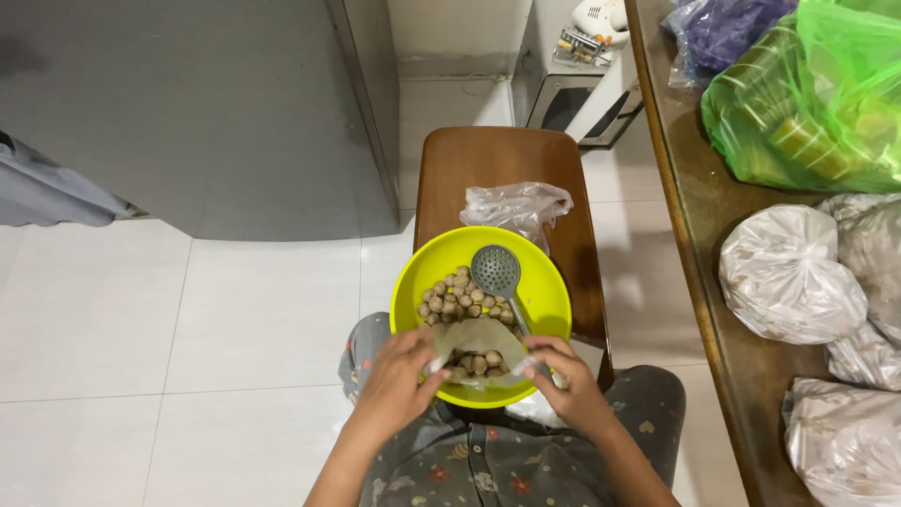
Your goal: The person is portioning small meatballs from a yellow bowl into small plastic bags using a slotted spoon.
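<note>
A yellow-green bowl (549, 286) rests on a brown wooden stool (497, 160) in front of my knees. It holds several small brown balls (454, 296) and a grey slotted ladle (496, 271). Over the bowl's near side hangs a small clear plastic bag (481, 340) with several balls inside. My left hand (399, 371) pinches its left rim and my right hand (563, 376) pinches its right rim, holding the mouth apart.
An empty clear plastic bag (514, 205) lies on the stool behind the bowl. A wooden table edge (699, 272) runs down the right, loaded with white filled bags (788, 272), a green bag (812, 103) and a purple one (723, 28). A grey cabinet (216, 113) stands left on white tiles.
</note>
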